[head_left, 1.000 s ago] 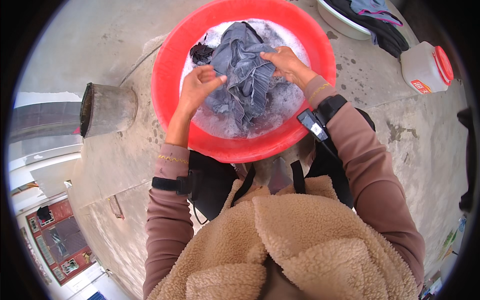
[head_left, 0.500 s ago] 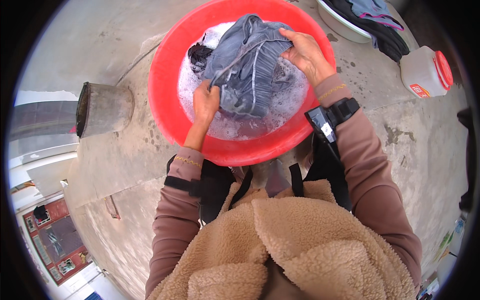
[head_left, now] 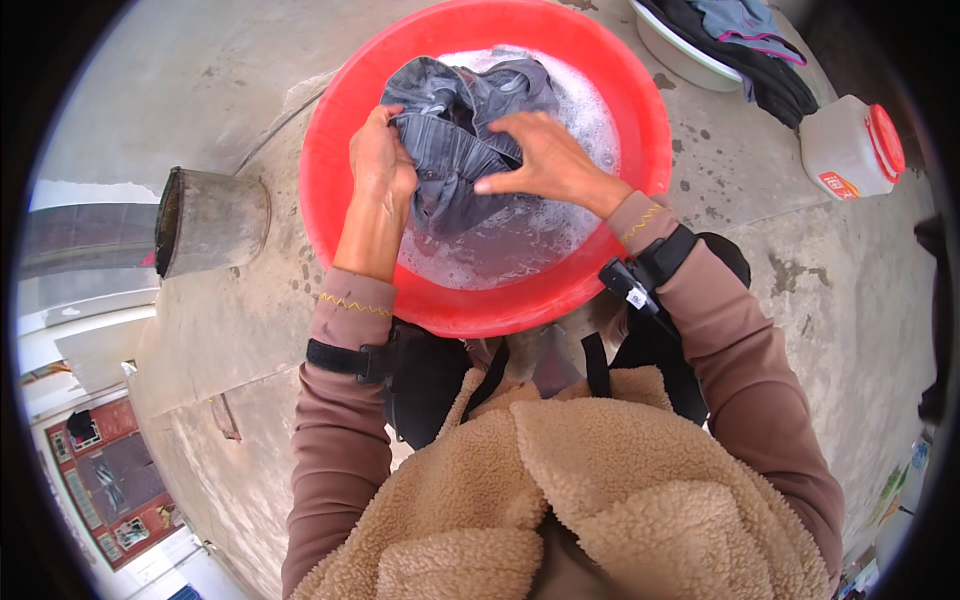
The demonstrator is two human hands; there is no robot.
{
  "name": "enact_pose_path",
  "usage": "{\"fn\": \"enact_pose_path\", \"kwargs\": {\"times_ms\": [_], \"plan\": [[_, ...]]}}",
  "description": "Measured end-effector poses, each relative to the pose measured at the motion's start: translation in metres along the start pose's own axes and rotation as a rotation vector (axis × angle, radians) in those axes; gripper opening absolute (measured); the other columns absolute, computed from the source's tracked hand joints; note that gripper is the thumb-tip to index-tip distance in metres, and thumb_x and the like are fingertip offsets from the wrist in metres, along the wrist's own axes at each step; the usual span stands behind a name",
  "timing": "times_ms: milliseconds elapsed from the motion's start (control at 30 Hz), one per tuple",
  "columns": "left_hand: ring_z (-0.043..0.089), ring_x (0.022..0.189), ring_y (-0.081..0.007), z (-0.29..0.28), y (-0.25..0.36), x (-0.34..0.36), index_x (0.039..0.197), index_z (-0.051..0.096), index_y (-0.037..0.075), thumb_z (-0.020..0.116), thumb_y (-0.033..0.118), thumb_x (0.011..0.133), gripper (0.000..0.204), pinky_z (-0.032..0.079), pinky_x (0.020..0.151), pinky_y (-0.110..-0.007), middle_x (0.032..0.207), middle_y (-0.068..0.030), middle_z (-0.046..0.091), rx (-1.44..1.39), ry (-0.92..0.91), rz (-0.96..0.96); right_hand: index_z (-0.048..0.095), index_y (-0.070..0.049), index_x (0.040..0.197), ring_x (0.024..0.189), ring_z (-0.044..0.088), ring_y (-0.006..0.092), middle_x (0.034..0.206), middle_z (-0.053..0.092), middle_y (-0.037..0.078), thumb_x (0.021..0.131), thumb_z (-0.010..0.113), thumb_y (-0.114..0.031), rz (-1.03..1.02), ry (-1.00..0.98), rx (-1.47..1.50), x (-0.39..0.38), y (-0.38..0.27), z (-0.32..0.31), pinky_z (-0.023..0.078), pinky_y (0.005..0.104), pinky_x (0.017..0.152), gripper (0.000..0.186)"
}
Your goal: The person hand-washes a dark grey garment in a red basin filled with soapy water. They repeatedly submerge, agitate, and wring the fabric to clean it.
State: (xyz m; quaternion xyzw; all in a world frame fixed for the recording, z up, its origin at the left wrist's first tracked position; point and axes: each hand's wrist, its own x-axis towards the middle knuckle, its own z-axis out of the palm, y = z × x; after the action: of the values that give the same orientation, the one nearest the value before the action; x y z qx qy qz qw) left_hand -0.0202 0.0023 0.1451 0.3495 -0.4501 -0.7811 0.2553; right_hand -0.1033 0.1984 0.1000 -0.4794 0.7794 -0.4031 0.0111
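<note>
A red plastic basin [head_left: 636,120] of cloudy, foamy water sits before me with a wet grey garment [head_left: 450,150] bunched in it. My left hand [head_left: 385,165] is closed on the garment's left edge, its fingertips partly hidden by my hand and the cloth. Over the right part of the cloth, my right hand [head_left: 540,165] is open, thumb and fingers apart, touching or just above the fabric; I cannot tell which.
A white basin [head_left: 670,50] with dark clothes [head_left: 770,80] stands at upper right, near a translucent jug [head_left: 840,150] with a red lid. A grimy metal bucket [head_left: 215,220] is at left on the concrete floor [head_left: 230,350]; a red door [head_left: 110,480] shows at lower left.
The garment has been turned and shifted left. My left hand, loose a second ago, has gripped it and risen; my right hand has let go of the upper edge and moved down-left, opening.
</note>
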Motion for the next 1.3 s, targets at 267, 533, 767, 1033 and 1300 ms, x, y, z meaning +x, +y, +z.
{"fn": "enact_pose_path", "kwargs": {"times_ms": [267,533,767,1033,1300], "plan": [[0.060,0.110,-0.0203,-0.013,-0.023,0.002,0.126,0.057,-0.005,0.060,0.032,0.098,0.046,0.046,0.097,-0.028,0.118,-0.0161,0.066,0.193,-0.491,-0.001,0.070,0.001,0.102,0.084,0.068,0.0211,0.092,0.072,0.011,0.078,0.076,-0.024,0.467,-0.044,0.721,0.009,0.009,0.007,0.052,0.0331,0.076,0.035],[0.063,0.113,-0.0329,-0.087,-0.091,0.041,0.131,0.054,-0.007,0.079,0.032,0.079,0.070,0.048,0.098,-0.036,0.121,-0.0252,0.065,1.259,-0.399,0.288,0.065,0.000,0.096,0.084,0.067,0.0210,0.091,0.069,0.010,0.080,0.062,-0.006,0.652,0.313,1.385,0.003,0.017,-0.073,0.053,0.0341,0.080,0.017],[0.064,0.102,-0.0378,-0.067,-0.118,0.036,0.124,0.063,0.000,0.086,0.041,0.069,0.072,0.051,0.090,-0.042,0.112,-0.0256,0.066,1.209,-0.757,0.243,0.065,0.001,0.095,0.085,0.067,0.0227,0.094,0.070,0.010,0.085,0.063,-0.013,0.691,0.425,1.420,0.000,0.054,-0.083,0.053,0.0355,0.081,0.017],[0.069,0.078,-0.0346,-0.061,-0.125,0.008,0.095,0.072,0.001,0.074,0.055,0.080,0.056,0.050,0.069,-0.044,0.078,-0.0211,0.068,1.692,-0.537,0.201,0.065,0.002,0.097,0.091,0.067,0.0315,0.096,0.071,0.014,0.088,0.057,-0.017,0.788,0.650,1.510,0.001,0.114,-0.097,0.051,0.0491,0.090,0.022],[0.061,0.075,-0.0146,-0.066,-0.049,-0.014,0.091,0.074,0.000,0.072,0.032,0.090,0.032,0.047,0.066,-0.033,0.078,-0.0076,0.067,1.003,-0.262,0.188,0.064,0.002,0.092,0.080,0.068,0.0305,0.088,0.069,0.012,0.083,0.069,-0.011,0.782,0.840,1.058,-0.003,0.126,-0.102,0.055,0.0473,0.080,0.017]]}}
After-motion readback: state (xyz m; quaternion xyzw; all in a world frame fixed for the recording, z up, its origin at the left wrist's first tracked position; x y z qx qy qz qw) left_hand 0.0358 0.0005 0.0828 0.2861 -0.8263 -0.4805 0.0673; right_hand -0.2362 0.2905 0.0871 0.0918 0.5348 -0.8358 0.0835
